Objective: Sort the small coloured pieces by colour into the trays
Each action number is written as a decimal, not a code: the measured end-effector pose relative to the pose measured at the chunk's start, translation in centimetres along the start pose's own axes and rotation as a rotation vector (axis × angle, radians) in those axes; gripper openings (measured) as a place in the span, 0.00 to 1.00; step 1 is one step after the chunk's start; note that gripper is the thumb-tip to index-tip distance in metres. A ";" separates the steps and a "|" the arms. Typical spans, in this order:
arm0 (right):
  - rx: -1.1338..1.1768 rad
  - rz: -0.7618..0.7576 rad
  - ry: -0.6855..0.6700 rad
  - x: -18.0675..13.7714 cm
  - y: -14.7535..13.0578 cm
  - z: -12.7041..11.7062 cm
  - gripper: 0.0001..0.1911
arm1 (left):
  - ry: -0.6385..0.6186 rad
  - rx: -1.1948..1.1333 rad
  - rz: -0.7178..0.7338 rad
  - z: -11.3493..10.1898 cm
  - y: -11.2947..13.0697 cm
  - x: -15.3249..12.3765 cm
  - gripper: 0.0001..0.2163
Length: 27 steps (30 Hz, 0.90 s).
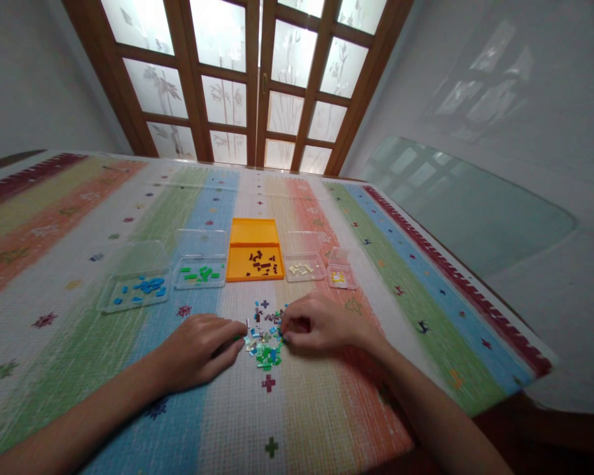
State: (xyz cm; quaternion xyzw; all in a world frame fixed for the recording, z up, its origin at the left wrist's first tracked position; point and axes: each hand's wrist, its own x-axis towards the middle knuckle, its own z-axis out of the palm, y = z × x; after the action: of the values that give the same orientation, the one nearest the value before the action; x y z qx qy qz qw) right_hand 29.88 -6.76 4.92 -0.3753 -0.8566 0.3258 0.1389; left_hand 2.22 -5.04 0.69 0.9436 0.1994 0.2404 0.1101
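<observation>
A small pile of mixed tiny bricks (pixel 264 340) lies on the striped tablecloth (pixel 301 409) in front of me. My left hand (pixel 198 349) rests at the pile's left edge, fingers curled, fingertips pinching at a green piece. At the pile's right edge my right hand (pixel 319 325) is curled with its fingertips among the bricks. Behind the pile stands a row of open boxes: a clear one with blue pieces (pixel 134 290), a clear one with green pieces (pixel 200 272), an orange one with dark brown pieces (pixel 255 261), a clear one with cream pieces (pixel 304 267), and a small one with yellow pieces (pixel 340 277).
The table's right edge (pixel 475 303) runs diagonally, with a grey floor or wall beyond it. Wooden-framed frosted glass doors (pixel 257 79) stand behind the table's far edge. The cloth stretches wide to the left of the boxes.
</observation>
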 end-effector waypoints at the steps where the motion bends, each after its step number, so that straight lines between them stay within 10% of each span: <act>1: -0.008 0.003 -0.008 0.1 -0.2 0.2 0.08 | 0.004 0.000 0.001 0.0 0.0 0.0 0.10; 27: -0.204 -0.003 -0.018 0.0 -0.7 1.0 0.04 | 0.005 0.003 0.005 0.1 0.0 0.0 0.09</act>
State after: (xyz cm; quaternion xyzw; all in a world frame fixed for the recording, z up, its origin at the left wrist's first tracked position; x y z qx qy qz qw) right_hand 29.02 -7.55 4.66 -0.3831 -0.8872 0.2399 0.0928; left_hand 2.23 -5.05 0.59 0.9436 0.1977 0.2427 0.1077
